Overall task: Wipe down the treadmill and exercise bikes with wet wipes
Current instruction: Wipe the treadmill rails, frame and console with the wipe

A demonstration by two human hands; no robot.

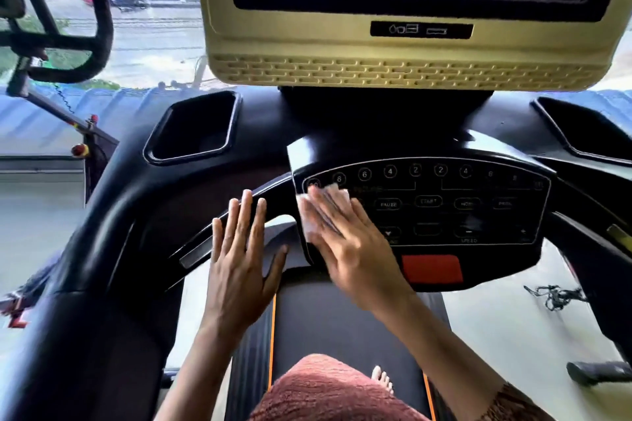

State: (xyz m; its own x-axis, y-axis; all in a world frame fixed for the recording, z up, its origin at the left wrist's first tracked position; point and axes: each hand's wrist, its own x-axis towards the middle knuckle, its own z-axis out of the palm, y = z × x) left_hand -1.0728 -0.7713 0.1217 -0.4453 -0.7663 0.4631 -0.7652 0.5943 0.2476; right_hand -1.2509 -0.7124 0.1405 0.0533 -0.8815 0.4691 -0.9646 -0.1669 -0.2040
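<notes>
The right hand [345, 243] lies flat with straight fingers on a white wet wipe [308, 223], pressing it against the left end of the treadmill's control panel [444, 208]. The wipe covers the panel's left edge, and its corners show past the fingertips near the row of numbered buttons. The left hand [239, 260] is just beside it to the left, empty, with palm down and fingers spread. Its fingertips reach the curved black handlebar [277, 190], though it is hard to tell whether they rest on it or hover above. The two hands are close together but do not touch. Near the lower edge of the panel, right of the right hand, sits a red stop pad [432, 268]. Beyond the panel rises the treadmill [102, 215] console, with a dark screen in a beige housing [410, 72]. A black cup holder [195, 126] flanks it on the left and a second recess [581, 130] on the right. Below the hands the dark belt [325, 325] runs toward the person, whose bare foot [383, 379] shows on it. At far left, by the window, stands an exercise bike [99, 27] with black handlebars. A tangle of black cord [554, 296] lies on the floor to the right.
</notes>
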